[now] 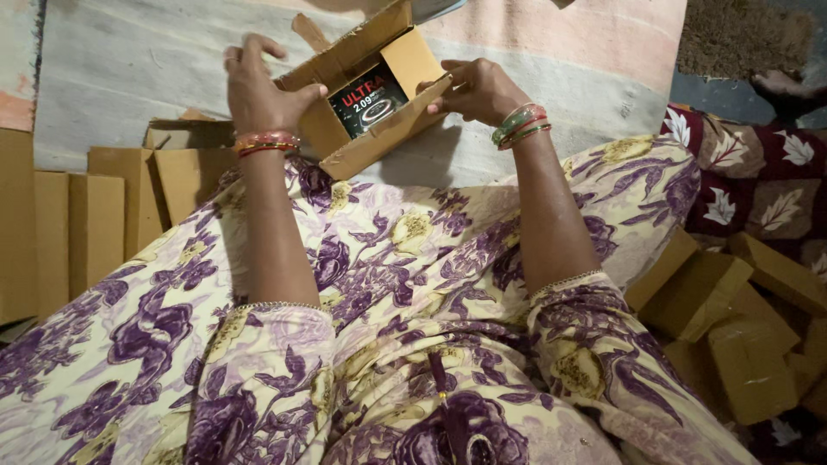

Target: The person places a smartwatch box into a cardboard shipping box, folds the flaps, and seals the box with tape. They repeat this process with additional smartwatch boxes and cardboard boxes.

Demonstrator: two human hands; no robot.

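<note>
Both hands hold an open cardboard carton above the lap.

The left hand (258,90) clasps the carton (366,95) at its left wall, thumb on the rim; the right hand (478,86) pinches the right flap; the carton lies between them, long axis slanting up to the right, a black packet (369,102) inside (mouth toward the camera); flat cartons (95,220) lie left, closed boxes (732,331) right.

Both hands, left hand (256,90) and right hand (475,89), grip an open cardboard box (366,95) holding a black packet (369,100) above her lap.
</note>
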